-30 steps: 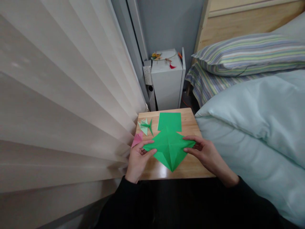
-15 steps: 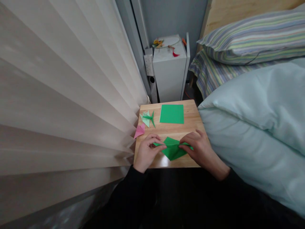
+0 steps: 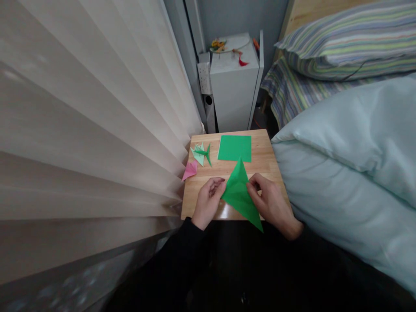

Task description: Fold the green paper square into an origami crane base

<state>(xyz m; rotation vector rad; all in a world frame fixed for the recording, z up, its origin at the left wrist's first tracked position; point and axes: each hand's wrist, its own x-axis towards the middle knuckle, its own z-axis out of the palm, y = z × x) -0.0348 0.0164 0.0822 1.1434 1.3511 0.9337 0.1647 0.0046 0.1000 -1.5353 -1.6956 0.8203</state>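
Your left hand (image 3: 208,202) and right hand (image 3: 271,200) pinch opposite sides of a folded green paper triangle (image 3: 239,189) over a pale wooden worktop (image 3: 264,162), a flat green paper square (image 3: 234,147) beyond.

"What fills the left side?"

"A pale pleated curtain (image 3: 81,130), reaching down beside a small wooden table (image 3: 264,167)."

"And beyond the table?"

"A white cabinet (image 3: 232,97) in front of a grey wall (image 3: 234,15), with a dark patch of floor (image 3: 259,118) beside it."

"What lies on the right?"

"A striped pillow (image 3: 357,47) by a wooden headboard (image 3: 308,12), a striped sheet (image 3: 297,93), and a pale blue quilt (image 3: 341,182) just beside the table."

"And the light?"

"Dim, with a bright glare (image 3: 224,211) near the table's front edge."
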